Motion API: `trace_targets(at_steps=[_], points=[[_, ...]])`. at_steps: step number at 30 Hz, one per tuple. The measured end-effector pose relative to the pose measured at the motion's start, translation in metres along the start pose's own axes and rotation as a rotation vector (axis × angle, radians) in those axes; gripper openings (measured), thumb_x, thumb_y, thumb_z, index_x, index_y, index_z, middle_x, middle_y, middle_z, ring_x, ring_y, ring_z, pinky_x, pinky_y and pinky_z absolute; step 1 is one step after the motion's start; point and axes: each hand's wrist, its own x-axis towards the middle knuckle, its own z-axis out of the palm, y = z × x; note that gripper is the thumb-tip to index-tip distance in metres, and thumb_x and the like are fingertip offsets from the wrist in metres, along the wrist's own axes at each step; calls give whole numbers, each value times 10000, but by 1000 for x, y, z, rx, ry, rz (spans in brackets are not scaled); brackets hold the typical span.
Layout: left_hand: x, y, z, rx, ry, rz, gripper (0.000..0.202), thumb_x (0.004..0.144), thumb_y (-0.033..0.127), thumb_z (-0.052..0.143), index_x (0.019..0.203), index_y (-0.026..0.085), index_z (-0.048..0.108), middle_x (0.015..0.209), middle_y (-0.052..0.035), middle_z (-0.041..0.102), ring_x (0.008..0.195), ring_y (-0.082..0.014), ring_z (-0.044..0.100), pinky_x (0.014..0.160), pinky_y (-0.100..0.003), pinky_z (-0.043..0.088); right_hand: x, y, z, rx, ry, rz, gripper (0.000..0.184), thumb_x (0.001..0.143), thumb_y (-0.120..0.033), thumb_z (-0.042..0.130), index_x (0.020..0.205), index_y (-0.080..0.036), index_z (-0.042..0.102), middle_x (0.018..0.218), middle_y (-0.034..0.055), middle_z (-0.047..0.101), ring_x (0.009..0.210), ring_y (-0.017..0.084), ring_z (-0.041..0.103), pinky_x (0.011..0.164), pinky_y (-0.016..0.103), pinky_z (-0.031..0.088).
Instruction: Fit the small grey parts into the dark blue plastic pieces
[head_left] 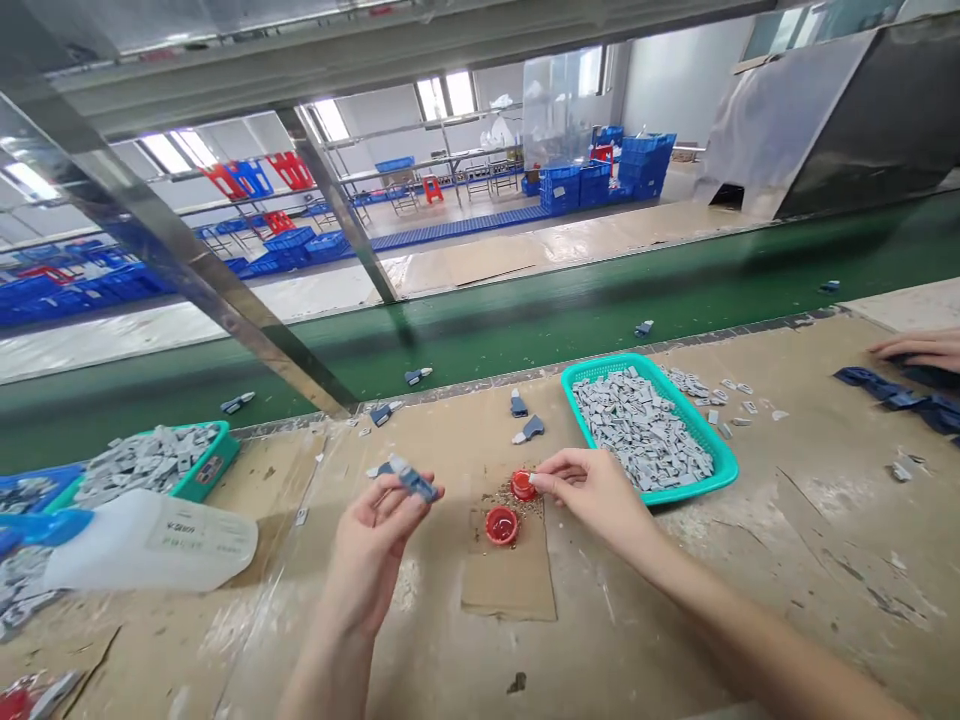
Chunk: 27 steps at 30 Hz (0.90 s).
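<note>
One blue-grey plastic part point(412, 480), small and elongated, is tilted and pinched in the fingertips of the left hand point(379, 535) above the bench. One pale grey piece point(537, 480), too small to tell its shape, is pinched by the right hand point(592, 490), just beside a small red cap point(523, 487).

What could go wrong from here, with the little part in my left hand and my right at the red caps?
1. The right hand works at the upper red cap, with tiny loose bits around it; a nudge could tip it or scatter them.
2. The blue-grey part is pinched only by the left hand at its fingertips and might slip.
3. The right hand is close to the teal basket; a bump could spill grey pieces.
</note>
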Motion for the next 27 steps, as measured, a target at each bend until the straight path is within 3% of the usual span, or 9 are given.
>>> trace_targets(at_steps=[3, 6, 12, 18, 27], points=[[-27, -17, -8, -152, 237, -24, 535, 496, 208, 860, 987, 197, 649, 870, -33, 722, 775, -150, 672, 655, -178, 527, 7, 10, 10, -34, 30, 23, 145, 779, -309, 646, 730, -173, 657, 693, 36, 698, 627, 174, 637, 582, 263, 483], [-44, -34, -6, -220, 370, -82, 555, 451, 231, 876, 966, 168, 677, 875, -56, 731, 767, -161, 678, 607, -162, 524, 10, 14, 15, -48, 37, 18, 149, 794, -309, 632, 745, -168, 639, 697, 43, 702, 647, 180, 653, 598, 265, 492], [-63, -43, 2, -255, 359, -172, 512, 493, 285, 859, 955, 163, 675, 947, -87, 727, 811, -188, 686, 626, -180, 535, 9, 16, 21, -77, 17, 13, 184, 814, -335, 623, 747, -164, 623, 716, 56, 703, 669, 190, 659, 629, 279, 495], [-65, -36, 16, -177, 341, -122, 355, 547, 271, 831, 844, 154, 676, 911, -79, 732, 916, -193, 669, 799, -196, 520, 10, 21, 23, -85, 4, -9, 192, 825, -345, 616, 739, -173, 608, 727, 54, 700, 672, 189, 650, 624, 277, 482], [-59, -43, 43, -200, 350, -59, 327, 545, 218, 823, 834, 137, 696, 839, -83, 739, 796, -200, 695, 749, -235, 561, 10, 18, 17, 56, -45, 65, 280, 780, -423, 662, 741, -151, 609, 688, 56, 673, 659, 175, 616, 628, 266, 459]])
